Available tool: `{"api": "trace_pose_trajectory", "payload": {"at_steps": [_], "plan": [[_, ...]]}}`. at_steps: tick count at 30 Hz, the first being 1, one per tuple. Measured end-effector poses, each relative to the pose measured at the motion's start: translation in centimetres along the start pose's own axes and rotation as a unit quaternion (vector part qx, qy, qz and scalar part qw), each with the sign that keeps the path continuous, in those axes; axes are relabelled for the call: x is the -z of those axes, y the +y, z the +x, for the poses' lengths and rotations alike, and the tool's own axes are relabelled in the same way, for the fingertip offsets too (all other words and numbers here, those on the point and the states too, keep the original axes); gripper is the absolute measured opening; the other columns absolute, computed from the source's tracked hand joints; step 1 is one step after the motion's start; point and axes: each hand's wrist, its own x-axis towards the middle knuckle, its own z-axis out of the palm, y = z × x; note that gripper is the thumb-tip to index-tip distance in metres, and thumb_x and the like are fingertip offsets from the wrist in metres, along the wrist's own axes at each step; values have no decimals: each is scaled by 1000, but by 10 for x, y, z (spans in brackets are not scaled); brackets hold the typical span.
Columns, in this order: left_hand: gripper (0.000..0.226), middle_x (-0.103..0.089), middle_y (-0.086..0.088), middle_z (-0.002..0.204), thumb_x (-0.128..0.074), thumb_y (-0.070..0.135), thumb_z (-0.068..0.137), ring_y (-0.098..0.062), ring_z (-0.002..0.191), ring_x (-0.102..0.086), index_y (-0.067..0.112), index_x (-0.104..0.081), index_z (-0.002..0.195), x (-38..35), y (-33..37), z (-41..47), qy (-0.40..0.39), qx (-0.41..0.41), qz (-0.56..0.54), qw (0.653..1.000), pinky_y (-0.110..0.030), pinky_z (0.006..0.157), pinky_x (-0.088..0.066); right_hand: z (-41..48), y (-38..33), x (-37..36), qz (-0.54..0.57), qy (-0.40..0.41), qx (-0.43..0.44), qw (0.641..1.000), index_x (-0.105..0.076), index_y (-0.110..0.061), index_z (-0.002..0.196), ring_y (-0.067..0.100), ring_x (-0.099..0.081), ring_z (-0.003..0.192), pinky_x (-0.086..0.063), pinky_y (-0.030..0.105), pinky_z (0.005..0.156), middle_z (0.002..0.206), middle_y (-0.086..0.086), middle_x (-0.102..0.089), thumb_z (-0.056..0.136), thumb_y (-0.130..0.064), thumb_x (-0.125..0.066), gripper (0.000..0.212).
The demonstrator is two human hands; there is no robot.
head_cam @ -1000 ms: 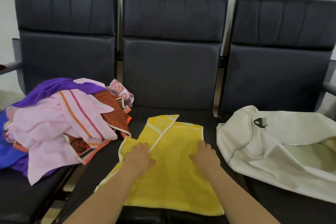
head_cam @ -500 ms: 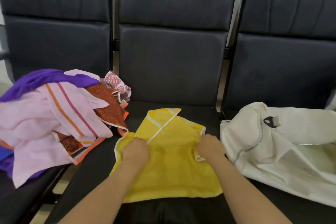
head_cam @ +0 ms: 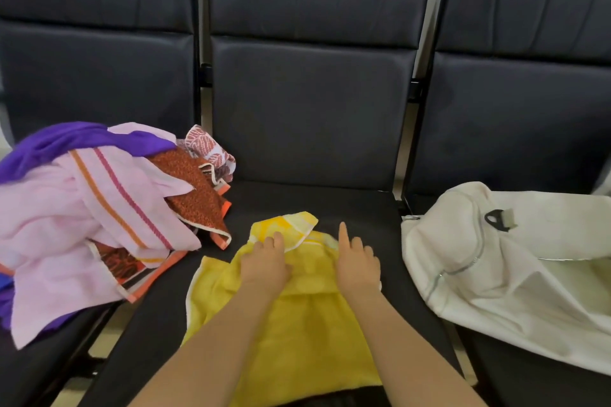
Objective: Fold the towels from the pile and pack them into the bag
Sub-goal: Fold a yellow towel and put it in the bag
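Observation:
A yellow towel (head_cam: 291, 334) lies on the middle seat, its far part doubled over into a loose layer. My left hand (head_cam: 264, 266) rests on that layer with its fingers laid forward on the cloth. My right hand (head_cam: 357, 266) lies on the towel's right side, index finger straight, the other fingers bent. The pile (head_cam: 99, 215) of pink striped, purple and orange patterned towels sits on the left seat. The white bag (head_cam: 496, 261) lies open on the right seat.
Three dark padded seats (head_cam: 310, 129) stand in a row with tall backrests. Narrow gaps with metal frame parts separate them. The pile's orange towel edge (head_cam: 221, 238) hangs close to the yellow towel's left corner. Bare seat shows between towel and bag.
My hands went from lying flat to gripping the towel's sides, then pushed forward. The towel now has a doubled layer under both hands. The view has tilted down and closer.

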Motion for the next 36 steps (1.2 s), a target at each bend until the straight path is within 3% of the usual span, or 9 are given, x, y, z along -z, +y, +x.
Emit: {"api": "trace_pose_trajectory", "payload": {"at_steps": [4, 11, 15, 18, 22, 25, 29, 32, 36], "plan": [[33, -58, -3, 115, -47, 45, 96, -25, 109, -55, 18, -46, 114, -2, -6, -4, 1, 22, -75, 997, -38, 81, -42, 1, -7, 14, -22, 38, 13, 999, -52, -15, 126, 27, -45, 117, -44, 35, 90, 128, 8, -47, 96, -14, -49, 31], [29, -60, -12, 72, -46, 16, 92, -26, 73, -58, 6, -60, 69, 75, -42, -21, 199, 29, -433, 879, -34, 72, -47, -4, 9, 74, 324, 143, 51, 934, -46, -19, 77, 9, -42, 87, -30, 13, 72, 104, 1, -38, 79, -13, -60, 15], [36, -66, -22, 95, -39, 26, 97, -34, 92, -62, 3, -66, 86, 97, -61, -51, 107, 116, -630, 761, -41, 84, -48, -57, 38, 108, 342, -146, 160, 914, -46, -18, 84, 15, -48, 84, -38, 30, 71, 89, 0, -47, 80, -20, -64, 18], [55, -52, -11, 139, -54, 50, 92, -28, 125, -49, 11, -54, 131, 77, -87, -67, -112, 183, -520, 827, -40, 109, -37, -80, 61, 104, 278, -241, 148, 918, -55, -21, 89, 19, -56, 90, -47, 40, 81, 97, 5, -55, 63, -49, -62, 39], [88, -51, 5, 137, -61, 81, 63, -18, 127, -48, 26, -55, 132, 70, -101, -95, -310, 64, -420, 851, -35, 110, -33, -98, 67, 76, 213, -310, 100, 921, -55, -31, 114, 13, -50, 106, -41, 30, 88, 117, -5, -53, 79, -57, -64, 44], [82, -44, 9, 128, -80, 58, 57, -12, 119, -45, 39, -44, 129, 76, -101, -101, -315, -34, -297, 901, -26, 97, -41, -99, 62, 68, 197, -289, 94, 932, -56, -30, 126, 8, -48, 110, -40, 26, 92, 128, -7, -51, 86, -59, -58, 49], [60, -57, -9, 105, -82, 41, 67, -20, 100, -58, 7, -59, 111, 62, -100, -106, -191, -48, -209, 958, -28, 72, -43, -96, 68, 73, 126, -289, 52, 948, -66, -6, 102, 21, -61, 92, -49, 28, 80, 105, 11, -62, 84, -46, -67, 43], [40, -57, 4, 64, -72, 46, 79, -12, 64, -55, 8, -61, 71, 68, -100, -101, -138, 38, -347, 927, -28, 59, -40, -94, 82, 90, 156, -310, 40, 937, -59, -10, 78, 12, -52, 58, -39, 16, 50, 72, 0, -54, 81, -44, -72, 36], [20, -74, -5, 97, -59, 35, 92, -21, 93, -68, 17, -69, 93, 75, -104, -84, -52, 118, -616, 777, -39, 88, -52, -84, 83, 100, 433, -83, 86, 894, -62, -27, 110, 7, -62, 95, -48, 13, 67, 103, -9, -63, 90, -21, -66, 22]]}}
